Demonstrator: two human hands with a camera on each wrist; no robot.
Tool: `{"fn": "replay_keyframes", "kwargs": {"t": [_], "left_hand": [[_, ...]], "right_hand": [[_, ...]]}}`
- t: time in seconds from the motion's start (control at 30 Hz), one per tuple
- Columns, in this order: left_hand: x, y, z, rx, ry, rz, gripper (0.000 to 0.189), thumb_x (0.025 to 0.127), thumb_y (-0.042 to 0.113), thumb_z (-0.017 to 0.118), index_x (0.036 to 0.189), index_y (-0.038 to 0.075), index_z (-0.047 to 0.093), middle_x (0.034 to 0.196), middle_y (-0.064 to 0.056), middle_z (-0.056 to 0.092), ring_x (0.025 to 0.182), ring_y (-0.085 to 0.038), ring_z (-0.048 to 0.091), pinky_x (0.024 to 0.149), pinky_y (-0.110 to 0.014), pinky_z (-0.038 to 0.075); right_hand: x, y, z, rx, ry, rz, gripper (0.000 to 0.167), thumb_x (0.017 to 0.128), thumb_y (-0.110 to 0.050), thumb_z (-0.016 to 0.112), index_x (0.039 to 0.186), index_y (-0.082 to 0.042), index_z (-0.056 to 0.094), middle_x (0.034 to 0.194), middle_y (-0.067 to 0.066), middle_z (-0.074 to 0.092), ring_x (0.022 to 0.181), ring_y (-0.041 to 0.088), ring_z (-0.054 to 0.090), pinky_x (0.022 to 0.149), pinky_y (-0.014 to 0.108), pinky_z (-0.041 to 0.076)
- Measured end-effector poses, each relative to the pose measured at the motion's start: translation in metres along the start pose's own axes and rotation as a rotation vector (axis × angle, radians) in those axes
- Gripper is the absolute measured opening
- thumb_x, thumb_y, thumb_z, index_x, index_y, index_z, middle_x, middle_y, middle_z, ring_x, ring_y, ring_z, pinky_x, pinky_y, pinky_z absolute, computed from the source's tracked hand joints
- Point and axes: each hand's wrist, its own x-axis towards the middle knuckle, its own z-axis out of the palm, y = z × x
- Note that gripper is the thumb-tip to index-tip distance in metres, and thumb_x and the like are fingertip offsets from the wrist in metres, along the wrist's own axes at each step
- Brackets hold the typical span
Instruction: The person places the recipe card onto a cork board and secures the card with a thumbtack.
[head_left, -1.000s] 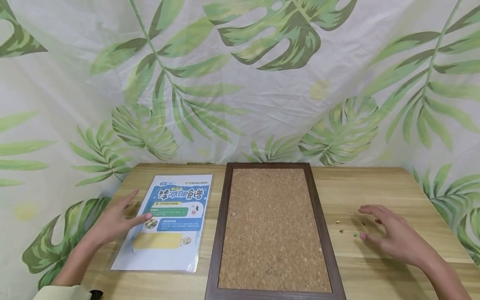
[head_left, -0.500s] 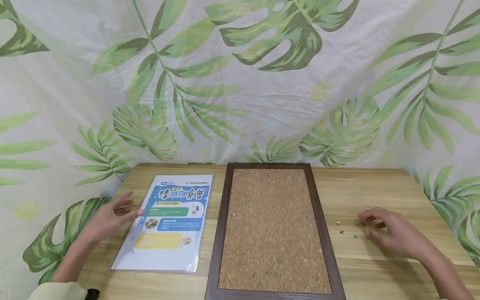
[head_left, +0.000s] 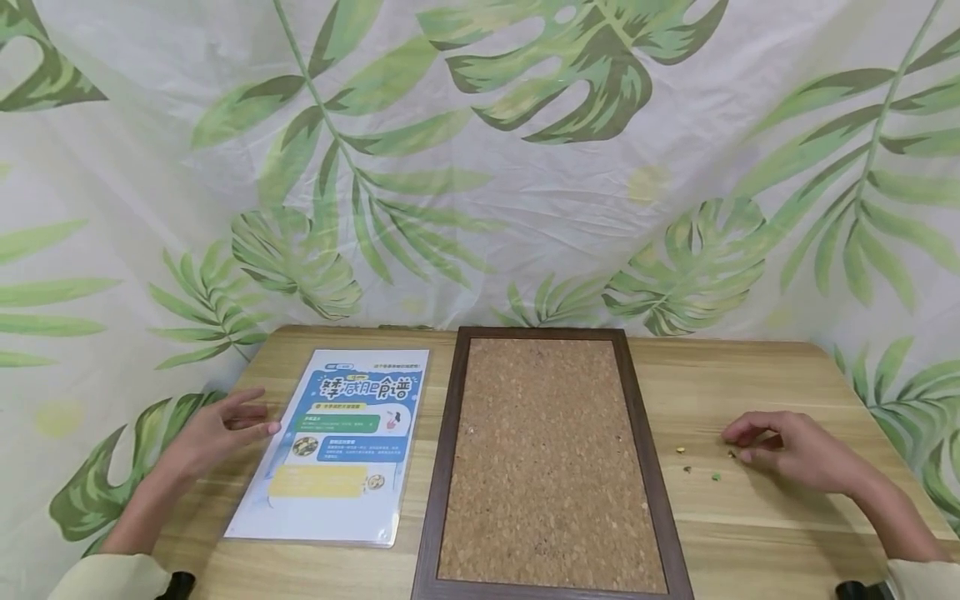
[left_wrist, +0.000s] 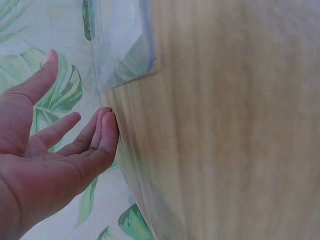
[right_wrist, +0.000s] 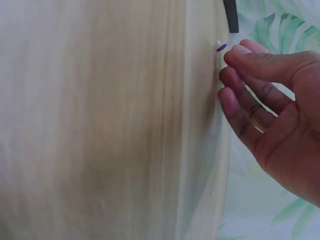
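Observation:
My right hand [head_left: 791, 450] hovers low over the right side of the table, fingers loosely curved. Its thumb and index finger are a little apart, right at a tiny dark pin-like piece [head_left: 732, 454]. In the right wrist view that piece [right_wrist: 222, 47] has a purple part and lies just past the thumb tip. Left of the hand are a yellow piece [head_left: 681, 450], a dark piece [head_left: 687, 468] and a green piece [head_left: 716, 477]. My left hand [head_left: 225, 429] is relaxed and holds nothing, its thumb by the left edge of a laminated sheet [head_left: 315, 518].
A cork board [head_left: 551, 458] in a dark brown frame lies upright-wise in the middle of the wooden table [head_left: 750, 375]. Behind the table hangs a leaf-patterned cloth [head_left: 480, 200], which also covers the sides.
My right thumb and index finger have drawn closer together around the dark pin-like piece. My left hand has shifted slightly off the sheet to the left. The view has tilted a little.

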Motion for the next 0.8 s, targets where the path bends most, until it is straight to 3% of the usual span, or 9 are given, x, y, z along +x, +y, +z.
{"fn": "replay_keyframes", "kwargs": {"t": [0.1, 0.33, 0.6, 0.8], "left_hand": [[0.001, -0.001, 0.001, 0.014, 0.001, 0.005, 0.089, 0.101, 0.037, 0.078, 0.162, -0.011, 0.034, 0.146, -0.04, 0.057, 0.127, -0.055, 0.064, 0.079, -0.017, 0.056], [0.006, 0.0, 0.005, 0.088, 0.013, 0.029, 0.09, 0.095, 0.034, 0.085, 0.157, -0.013, 0.04, 0.136, -0.038, 0.064, 0.116, -0.048, 0.07, 0.079, -0.03, 0.06], [0.011, -0.001, 0.011, 0.07, -0.003, 0.062, 0.091, 0.091, 0.03, 0.088, 0.157, -0.012, 0.041, 0.133, -0.034, 0.067, 0.114, -0.043, 0.07, 0.077, -0.022, 0.057], [0.014, 0.009, 0.015, 0.101, -0.005, 0.043, 0.099, 0.083, 0.025, 0.095, 0.155, -0.016, 0.041, 0.126, -0.032, 0.068, 0.106, -0.036, 0.069, 0.078, -0.03, 0.058]], "right_hand": [[0.003, 0.002, 0.0, 0.016, -0.012, -0.014, 0.023, 0.09, 0.003, 0.081, 0.109, -0.011, 0.078, 0.099, -0.004, 0.078, 0.089, -0.004, 0.068, 0.072, 0.019, 0.059], [0.006, 0.005, 0.003, 0.06, -0.07, -0.014, 0.02, 0.09, 0.002, 0.081, 0.108, -0.005, 0.078, 0.094, -0.003, 0.076, 0.084, -0.002, 0.067, 0.069, 0.02, 0.058], [0.006, 0.004, 0.002, 0.071, -0.064, -0.014, 0.02, 0.09, -0.001, 0.083, 0.108, -0.01, 0.079, 0.092, -0.01, 0.074, 0.082, -0.001, 0.067, 0.068, 0.019, 0.058], [0.006, 0.003, 0.005, 0.037, -0.044, -0.023, 0.021, 0.089, -0.002, 0.084, 0.105, -0.014, 0.079, 0.091, -0.013, 0.074, 0.081, -0.002, 0.066, 0.067, 0.019, 0.057]]}}
